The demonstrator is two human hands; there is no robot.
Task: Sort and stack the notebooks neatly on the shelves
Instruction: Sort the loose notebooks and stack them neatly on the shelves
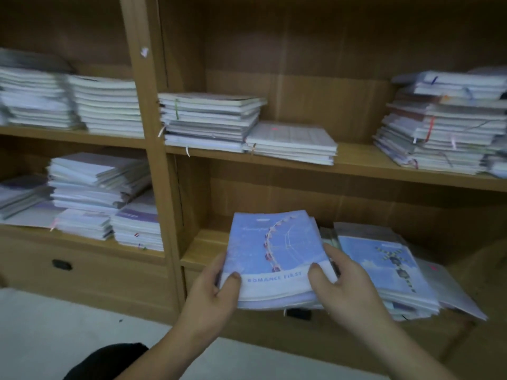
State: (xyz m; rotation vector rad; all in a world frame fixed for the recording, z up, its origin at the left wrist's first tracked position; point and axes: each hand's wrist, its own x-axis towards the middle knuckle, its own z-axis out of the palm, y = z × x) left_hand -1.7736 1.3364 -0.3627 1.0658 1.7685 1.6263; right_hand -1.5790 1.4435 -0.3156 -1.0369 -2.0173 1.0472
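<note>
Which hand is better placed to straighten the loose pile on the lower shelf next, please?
Probably the right hand: it holds the ferris-wheel stack by the edge next to the loose pile, while the left hand holds the far edge.

On the lower shelf (pixel 202 249) you have bare board at the left end; the slumped notebook pile (pixel 384 267) blocks the right end.

The only words that can be read are "ROMANCE FIRST", printed in blue capitals on the white band along the near edge of the blue notebook (pixel 271 248) with the Ferris wheel cover; all smaller print is too blurred.
</note>
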